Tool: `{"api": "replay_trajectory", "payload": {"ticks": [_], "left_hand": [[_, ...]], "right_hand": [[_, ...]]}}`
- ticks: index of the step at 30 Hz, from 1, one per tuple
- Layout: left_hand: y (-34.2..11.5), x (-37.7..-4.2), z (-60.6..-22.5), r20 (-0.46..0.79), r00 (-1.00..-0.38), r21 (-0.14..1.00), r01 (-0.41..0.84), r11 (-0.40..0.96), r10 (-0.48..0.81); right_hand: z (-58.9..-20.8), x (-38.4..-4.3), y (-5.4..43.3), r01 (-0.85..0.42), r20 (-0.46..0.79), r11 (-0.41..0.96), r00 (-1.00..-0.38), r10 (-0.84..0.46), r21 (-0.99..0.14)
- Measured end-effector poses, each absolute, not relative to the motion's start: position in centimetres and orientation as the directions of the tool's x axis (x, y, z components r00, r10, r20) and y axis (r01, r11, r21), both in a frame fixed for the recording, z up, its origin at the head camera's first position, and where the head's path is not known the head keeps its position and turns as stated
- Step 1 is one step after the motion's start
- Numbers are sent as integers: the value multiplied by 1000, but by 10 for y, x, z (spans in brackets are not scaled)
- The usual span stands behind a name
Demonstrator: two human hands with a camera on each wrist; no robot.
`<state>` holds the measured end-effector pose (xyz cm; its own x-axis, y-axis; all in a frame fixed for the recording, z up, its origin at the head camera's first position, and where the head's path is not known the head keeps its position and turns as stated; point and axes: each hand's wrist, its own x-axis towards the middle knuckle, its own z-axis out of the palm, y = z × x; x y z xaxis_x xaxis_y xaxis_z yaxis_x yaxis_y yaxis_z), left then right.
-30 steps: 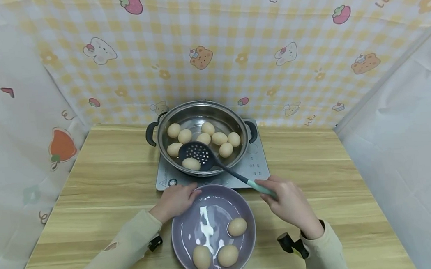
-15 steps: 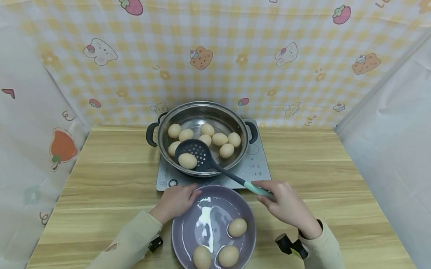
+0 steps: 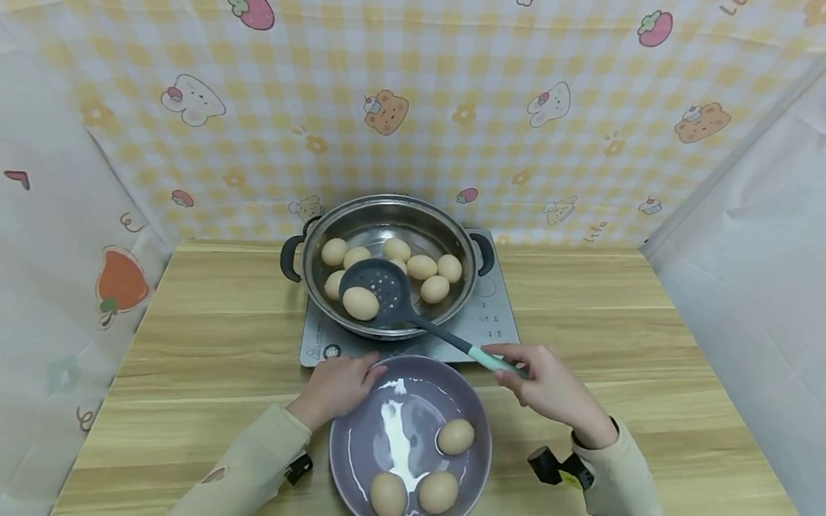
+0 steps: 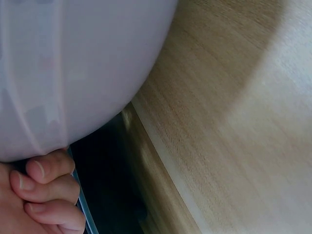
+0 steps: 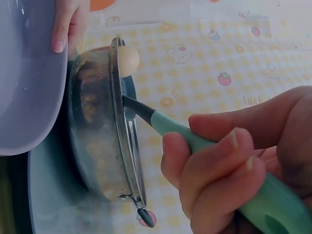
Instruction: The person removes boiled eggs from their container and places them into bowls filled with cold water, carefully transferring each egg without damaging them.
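Observation:
My right hand (image 3: 552, 384) grips the mint-green handle of a dark slotted ladle (image 3: 390, 287); in the right wrist view its fingers (image 5: 214, 161) wrap the handle. One egg (image 3: 360, 303) lies in the ladle's bowl, over the near-left part of a steel pot (image 3: 468, 294). Several more eggs (image 3: 422, 267) lie inside the pot, some partly hidden behind the ladle. My left hand (image 3: 336, 387) holds the far-left rim of a purple plate (image 3: 357, 451), thumb over the edge and curled fingers (image 4: 53, 187) against its outside. Three eggs (image 3: 437, 492) sit on the plate's near half.
Under the pot is a grey induction cooktop (image 3: 495, 324), just beyond the plate. Black side handles (image 3: 484, 254) stick out from the pot. A checked cloth (image 3: 492, 150) hangs behind the wooden table (image 3: 603, 341), with white sheets at both sides.
The ladle has risen a little in the pot, lifting the egg in its bowl. My right hand has shifted slightly with it. The left hand and plate stay in place.

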<state>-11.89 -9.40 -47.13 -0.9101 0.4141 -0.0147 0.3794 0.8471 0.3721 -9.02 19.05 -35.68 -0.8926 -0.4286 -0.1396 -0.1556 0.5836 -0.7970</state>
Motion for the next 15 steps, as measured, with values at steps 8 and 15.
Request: {"api": "replay_trajectory", "payload": {"ticks": [8,15], "left_hand": [[-93,-119,-470,-8,-911,375,380,845,413],[-93,-118,-471,15,-912,364,387,847,410]], "right_hand": [[-355,-90,199,-140,-153,585,-894,-422,-798],[-348,-85,213,-151,-126,573,-901,-415,-805]]}}
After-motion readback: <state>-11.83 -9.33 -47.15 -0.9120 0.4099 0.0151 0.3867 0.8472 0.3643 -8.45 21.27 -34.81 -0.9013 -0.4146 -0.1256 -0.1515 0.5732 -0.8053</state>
